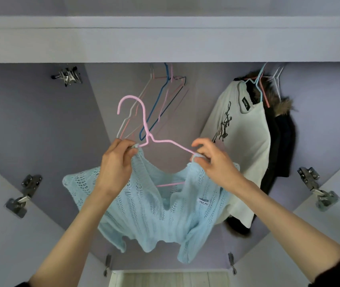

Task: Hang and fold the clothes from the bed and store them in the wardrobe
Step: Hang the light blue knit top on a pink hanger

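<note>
Both shoulders of the pale blue knit top (156, 206) are pinched onto the pink hanger (142, 129), left hand (116, 162) and right hand (216, 162) each clamped there, held up before empty hangers (165, 100) inside the wardrobe (40, 121).

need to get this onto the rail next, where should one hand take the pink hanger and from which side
Probably the straight neck of the pink hanger, just under its hook, reached from the front. That stem stands bare above the light blue knit top, while both shoulder ends are covered by knit and pinched by the left hand and right hand.
</note>
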Motion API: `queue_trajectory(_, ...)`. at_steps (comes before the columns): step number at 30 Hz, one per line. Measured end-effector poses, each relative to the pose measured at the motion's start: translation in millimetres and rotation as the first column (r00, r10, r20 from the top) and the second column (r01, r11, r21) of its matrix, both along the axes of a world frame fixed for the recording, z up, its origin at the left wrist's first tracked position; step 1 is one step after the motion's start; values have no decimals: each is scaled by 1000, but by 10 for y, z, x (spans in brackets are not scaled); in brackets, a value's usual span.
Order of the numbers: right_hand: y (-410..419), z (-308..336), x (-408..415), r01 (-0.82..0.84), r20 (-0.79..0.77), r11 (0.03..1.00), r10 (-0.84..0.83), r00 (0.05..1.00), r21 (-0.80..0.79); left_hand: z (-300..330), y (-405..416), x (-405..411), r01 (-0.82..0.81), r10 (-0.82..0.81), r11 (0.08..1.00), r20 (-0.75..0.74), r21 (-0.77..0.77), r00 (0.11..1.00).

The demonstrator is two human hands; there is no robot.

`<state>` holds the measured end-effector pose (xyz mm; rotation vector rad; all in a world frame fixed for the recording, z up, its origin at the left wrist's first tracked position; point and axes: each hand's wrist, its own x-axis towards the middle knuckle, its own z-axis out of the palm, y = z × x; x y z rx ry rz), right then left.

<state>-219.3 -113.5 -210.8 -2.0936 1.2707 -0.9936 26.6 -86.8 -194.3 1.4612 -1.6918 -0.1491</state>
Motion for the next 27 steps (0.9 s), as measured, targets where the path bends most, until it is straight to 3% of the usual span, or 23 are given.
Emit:
queue_trajectory(5, -57, 52, -122, 192, 154, 981, -184, 971, -40, -109, 24, 180, 18, -34, 996, 194, 87, 980)
queue_trajectory(12, -28, 92, -262, 246, 152, 964, -230, 961, -99, -170, 27, 381, -32, -7, 993, 326, 114, 945)
queue_trajectory(15, -23, 94, -308, 233, 69, 969, -227, 971, -84, -204, 42, 349, -51, 23, 995, 291, 90, 956)
queue_trajectory(19, -17, 206, -446, 117, -155, 989, -102, 983, 88, -288, 68, 310, -77, 51, 993, 256, 93, 965)
queue_trajectory(21, -1, 279, -420, 70, -181, 997, -61, 982, 44, -303, 60, 243, -51, 25, 994, 257, 97, 966)
queue_trajectory(23, 30, 351, -329, 32, -78, 995, -25, 997, 93, -308, 37, 174, -31, 10, 996, 248, 81, 969)
queue_trajectory(27, 70, 344, -422, -58, 126, 937, 14, 992, 345, -322, 4, 61, 81, -119, 985, 251, 154, 961)
